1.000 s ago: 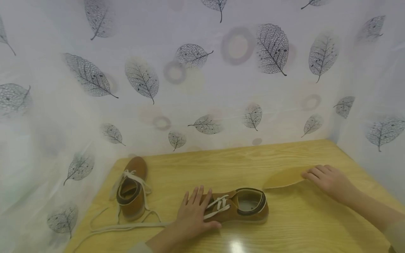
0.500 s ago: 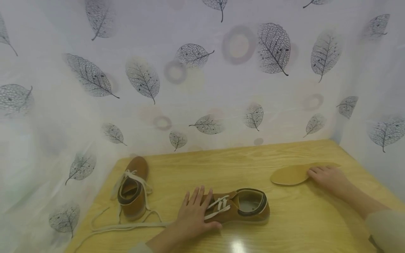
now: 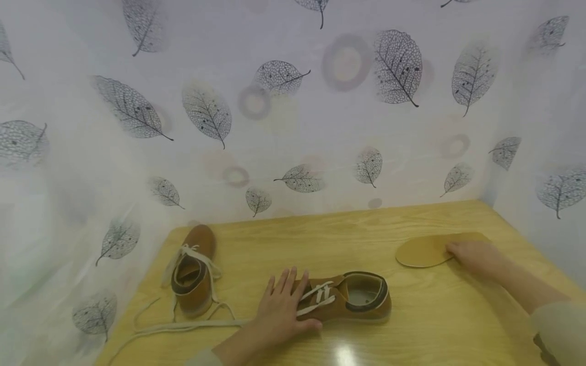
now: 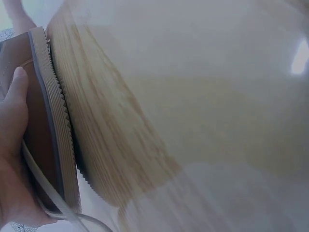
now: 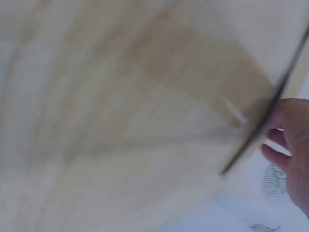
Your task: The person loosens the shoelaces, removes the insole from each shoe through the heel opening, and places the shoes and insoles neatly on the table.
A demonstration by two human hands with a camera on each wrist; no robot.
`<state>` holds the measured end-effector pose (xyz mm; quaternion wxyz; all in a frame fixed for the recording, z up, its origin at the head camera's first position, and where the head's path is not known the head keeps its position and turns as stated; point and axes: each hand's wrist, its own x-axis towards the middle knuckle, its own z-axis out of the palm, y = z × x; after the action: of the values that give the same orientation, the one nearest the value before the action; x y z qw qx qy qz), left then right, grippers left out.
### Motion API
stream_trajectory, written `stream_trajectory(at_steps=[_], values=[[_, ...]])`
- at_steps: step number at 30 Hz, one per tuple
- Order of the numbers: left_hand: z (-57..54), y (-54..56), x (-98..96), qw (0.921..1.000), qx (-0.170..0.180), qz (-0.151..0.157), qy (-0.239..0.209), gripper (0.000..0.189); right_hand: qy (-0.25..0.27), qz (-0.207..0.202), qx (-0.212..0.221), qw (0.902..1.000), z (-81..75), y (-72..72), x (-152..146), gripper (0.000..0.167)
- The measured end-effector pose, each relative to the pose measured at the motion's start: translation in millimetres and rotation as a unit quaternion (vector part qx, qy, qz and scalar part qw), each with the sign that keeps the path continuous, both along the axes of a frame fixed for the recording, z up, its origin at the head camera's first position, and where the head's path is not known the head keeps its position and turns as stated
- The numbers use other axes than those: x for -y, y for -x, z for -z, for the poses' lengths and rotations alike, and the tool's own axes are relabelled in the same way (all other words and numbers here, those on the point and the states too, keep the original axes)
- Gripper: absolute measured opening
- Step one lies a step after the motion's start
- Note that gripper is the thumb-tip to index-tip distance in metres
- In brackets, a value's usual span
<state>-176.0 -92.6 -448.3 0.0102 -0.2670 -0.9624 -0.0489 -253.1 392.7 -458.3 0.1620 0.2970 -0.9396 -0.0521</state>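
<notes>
A brown lace-up shoe (image 3: 331, 305) lies lengthwise on the table, its toe to the left and its collar opening to the right. My left hand (image 3: 280, 311) rests across its toe with fingers spread and fairly straight; in the left wrist view the thumb (image 4: 18, 87) lies along the shoe's side, above the ribbed sole edge (image 4: 57, 111). To the right, my right hand (image 3: 478, 260) pinches a tan insole (image 3: 421, 252) near its middle, low over the table. The right wrist view has the insole edge-on as a dark line (image 5: 260, 123) beside the fingers.
A second brown shoe (image 3: 194, 284) with loose white laces stands at the table's left, toe pointing away. A long lace (image 3: 187, 328) trails across the wooden table (image 3: 293, 239) towards my left wrist. Leaf-printed white sheeting (image 3: 293, 127) hangs behind and at both sides.
My right hand has moved the insole rightward, away from the shoe's heel, and it now lies flatter, showing more of its face. The left hand and both shoes have stayed put.
</notes>
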Motion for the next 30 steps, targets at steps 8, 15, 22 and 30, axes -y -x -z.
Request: stream_trajectory(at_steps=[8, 15, 22, 30], values=[[-1.4, 0.5, -0.6, 0.9999, 0.012, -0.007, 0.003, 0.102, -0.054, 0.048, 0.089, 0.9935, -20.2, 2.6, 12, 0.019], [-1.0, 0.7, 0.0, 1.0000, 0.008, -0.004, -0.002, 0.103, -0.051, 0.069, 0.066, 0.9941, -26.7, -1.7, 27, 0.021], [-2.0, 0.2, 0.9, 0.9986, 0.007, 0.009, -0.052, 0.101, 0.050, 0.096, 0.171, 0.9793, -48.3, -3.4, 64, 0.030], [-7.1, -6.2, -4.2, 0.9705, 0.021, -0.001, -0.240, 0.085, 0.072, 0.080, 0.217, 0.9701, -69.1, -6.3, 101, 0.027]])
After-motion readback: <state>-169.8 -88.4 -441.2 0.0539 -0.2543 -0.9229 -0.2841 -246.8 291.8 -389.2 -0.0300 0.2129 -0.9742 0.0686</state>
